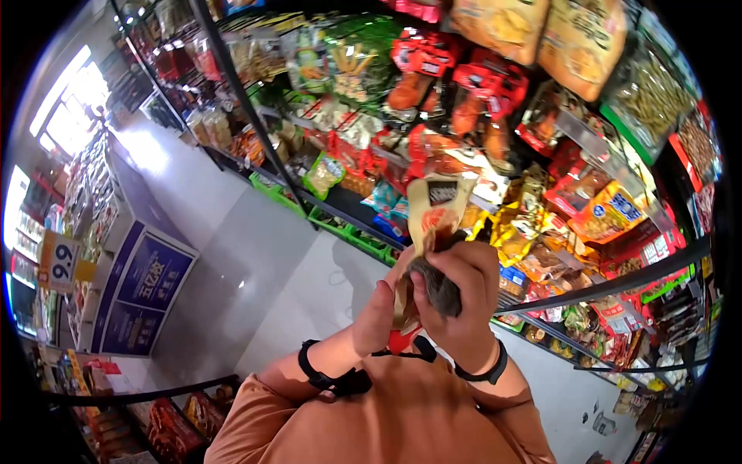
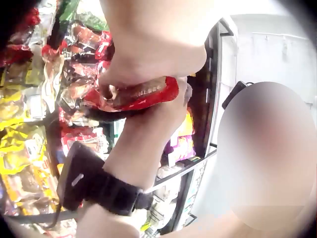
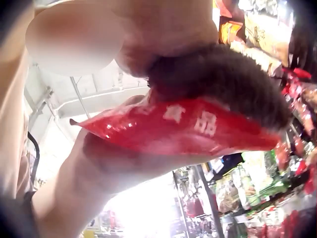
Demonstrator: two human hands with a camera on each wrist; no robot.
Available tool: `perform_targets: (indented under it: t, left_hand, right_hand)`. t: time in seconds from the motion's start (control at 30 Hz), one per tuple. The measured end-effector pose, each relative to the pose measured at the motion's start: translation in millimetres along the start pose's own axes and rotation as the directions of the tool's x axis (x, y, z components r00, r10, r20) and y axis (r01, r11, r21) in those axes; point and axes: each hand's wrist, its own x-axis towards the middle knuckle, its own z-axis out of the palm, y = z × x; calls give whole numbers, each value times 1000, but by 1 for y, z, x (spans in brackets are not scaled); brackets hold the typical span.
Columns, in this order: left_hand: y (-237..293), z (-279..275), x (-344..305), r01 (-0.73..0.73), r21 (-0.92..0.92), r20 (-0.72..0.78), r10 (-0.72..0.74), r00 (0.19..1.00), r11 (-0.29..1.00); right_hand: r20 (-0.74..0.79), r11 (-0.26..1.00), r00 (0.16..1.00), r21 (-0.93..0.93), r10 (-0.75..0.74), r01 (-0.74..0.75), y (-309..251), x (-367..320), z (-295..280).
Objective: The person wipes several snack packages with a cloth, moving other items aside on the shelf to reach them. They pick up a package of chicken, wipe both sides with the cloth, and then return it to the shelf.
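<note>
A tan and red food packet (image 1: 439, 203) with a dark label is held up in front of the chest. My left hand (image 1: 374, 319) grips it from the left, thumb upright along its side and the other fingers mostly hidden behind it. My right hand (image 1: 470, 290) clutches a dark grey fuzzy cloth (image 1: 437, 288) against the packet. In the right wrist view the cloth (image 3: 223, 84) lies along the packet's red face (image 3: 183, 128), which bears white characters. The left wrist view shows a red edge and a shiny see-through part of the packet (image 2: 148, 94).
Shelves of bagged snacks (image 1: 495, 100) rise close in front and to the right. Black rails (image 1: 618, 282) and green bins (image 1: 332, 220) line their lower edge. Across the tiled floor (image 1: 286, 286), on the left, stands a display with blue panels (image 1: 151, 271) and a price sign (image 1: 60, 261).
</note>
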Motion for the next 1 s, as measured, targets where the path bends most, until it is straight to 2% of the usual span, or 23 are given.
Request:
perform_targets:
  t: [0.07, 0.1, 0.13, 0.17, 0.2, 0.23, 0.27, 0.33, 0.4, 0.47, 0.5, 0.6, 0.63, 0.67, 0.7, 0.73, 0.77, 0.83, 0.93, 0.97, 1.0]
  left_hand:
    - [19, -26, -15, -70, -71, -82, 64, 995, 995]
    - [26, -43, -23, -115, -102, -191, 94, 977, 988]
    - [35, -54, -26, -171, -212, -332, 94, 938, 962]
    - [43, -70, -34, -179, -330, -386, 40, 922, 927]
    - [51, -85, -41, -195, -443, -428, -16, 904, 875]
    - [61, -94, -42, -277, -459, -468, 35, 883, 844]
    - [72, -101, -45, -288, -444, -488, 41, 872, 848]
    - [89, -109, -51, -287, -420, -606, -31, 794, 861]
    - [93, -124, -57, -331, -464, -640, -53, 767, 822]
    - [81, -146, -63, -198, -721, -442, -220, 870, 664]
    - [76, -150, -62, -142, -809, -284, -167, 944, 571]
    - [74, -128, -53, -118, -799, -316, -245, 917, 589]
    - [67, -122, -54, -106, -880, -217, -193, 957, 463]
    - [56, -116, -56, -89, -884, -201, -201, 959, 458]
    - [43, -111, -59, -30, -713, -270, -234, 934, 701]
    - [37, -105, -54, 52, -477, -340, -239, 910, 877]
    - [32, -100, -47, 74, -479, -319, -252, 914, 875]
    - [24, -83, -28, 75, -649, -163, -235, 958, 757]
    - [11, -48, 6, 111, -731, -133, -301, 944, 673]
    - [2, -37, 15, 117, -802, -95, -318, 943, 586]
    - [-7, -29, 22, 152, -799, -62, -332, 941, 582]
  right_hand:
    - [48, 998, 997, 40, -58, 56, -12, 9, 39]
    - [122, 991, 986, 84, -114, 105, -18, 7, 59]
    - [182, 979, 967, 137, -176, 152, -26, 6, 79]
    - [250, 973, 941, 102, -226, 206, -40, 5, 93]
    - [252, 968, 939, 142, -236, 205, -49, 2, 109]
    - [256, 962, 933, 171, -253, 214, -55, -2, 124]
    - [260, 956, 928, 192, -267, 221, -59, -5, 136]
    - [254, 944, 930, 267, -264, 195, -66, -7, 152]
    - [247, 895, 895, 351, -370, 273, -68, -9, 161]
    - [220, 861, 888, 419, -403, 287, -66, -12, 167]
    - [209, 836, 882, 465, -423, 291, -63, -13, 166]
    - [187, 818, 883, 495, -431, 295, -49, -17, 158]
    - [179, 828, 879, 460, -442, 322, -43, -19, 152]
    - [170, 837, 876, 420, -452, 350, -36, -21, 146]
    - [171, 847, 881, 403, -442, 346, -30, -23, 139]
    - [150, 875, 894, 325, -423, 359, -24, -27, 130]
    - [126, 899, 906, 242, -403, 366, -18, -30, 121]
    - [140, 913, 908, 166, -395, 372, -5, -37, 99]
    - [135, 919, 910, -1, -392, 395, 18, -50, 59]
    - [152, 913, 906, -44, -396, 407, 27, -55, 40]
    - [169, 905, 902, -89, -398, 416, 37, -61, 19]
